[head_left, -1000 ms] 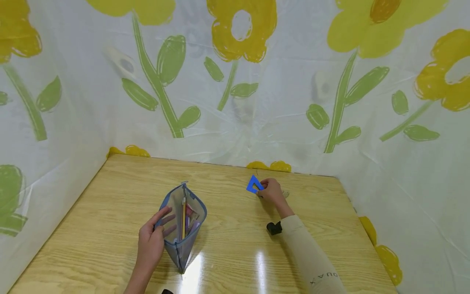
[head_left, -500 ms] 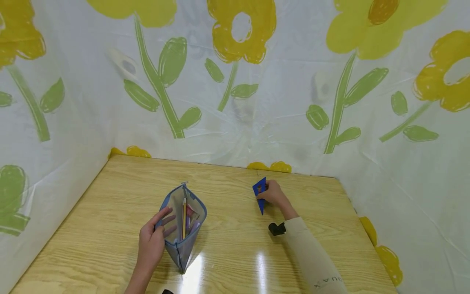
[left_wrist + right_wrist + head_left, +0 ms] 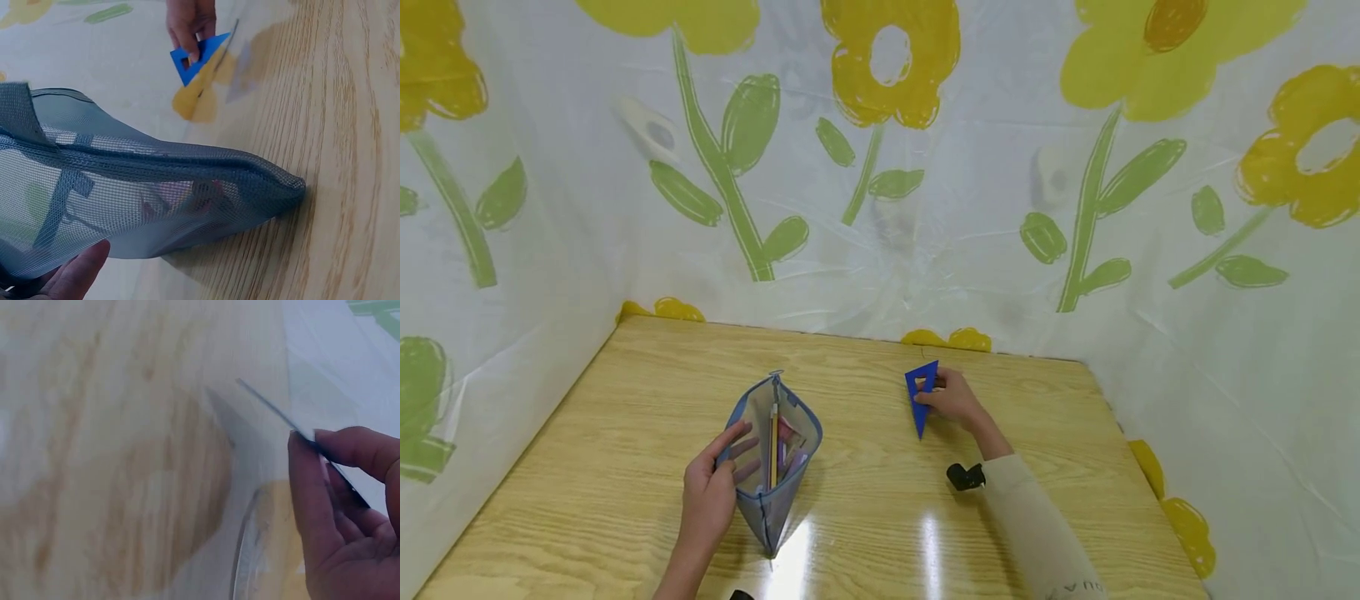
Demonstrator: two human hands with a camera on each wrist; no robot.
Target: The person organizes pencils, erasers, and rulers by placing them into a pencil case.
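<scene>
A blue triangular set square (image 3: pixel 921 398), with a cut-out in its middle, is pinched between the thumb and fingers of my right hand (image 3: pixel 955 398) over the back right of the table. Edge-on in the right wrist view, the set square (image 3: pixel 275 411) slants above its shadow. My left hand (image 3: pixel 711 483) grips the near left side of a blue-grey mesh pencil case (image 3: pixel 778 512), fingers inside the mouth and thumb outside. The case's mouth gapes upward. Inside it stand a yellow pencil (image 3: pixel 774 442) and pink and purple items, partly hidden by the walls.
The wooden table (image 3: pixel 865 500) ends at a white flowered curtain (image 3: pixel 880 275) at the back and sides. A clear, curved-edged piece (image 3: pixel 247 550) lies below my right hand in the right wrist view. A black camera (image 3: pixel 966 477) sits at my right wrist.
The set square has turned from nearly flat-facing to a steeper, point-down tilt, and has shifted slightly left in the last half second. The left hand and pencil case have stayed put.
</scene>
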